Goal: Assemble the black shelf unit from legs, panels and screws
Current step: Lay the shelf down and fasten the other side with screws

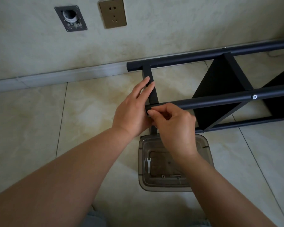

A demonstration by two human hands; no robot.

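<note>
Head view: pale tiled floor (39, 128), marbled wall with brass socket (112, 13) and open round fitting (70, 18). Black shelf unit (220, 89) lies on its side near skirting, round legs running right, silver screw (254, 97) in near leg. Left hand (133, 110) flat, fingers straight along end crossbar (150, 86). Right hand (175, 123) curled, fingertips pinching at near leg's end; what it pinches too small to tell. Clear plastic tray (174, 163) on floor below hands, small wrench (148, 165) and loose screws inside.
</note>
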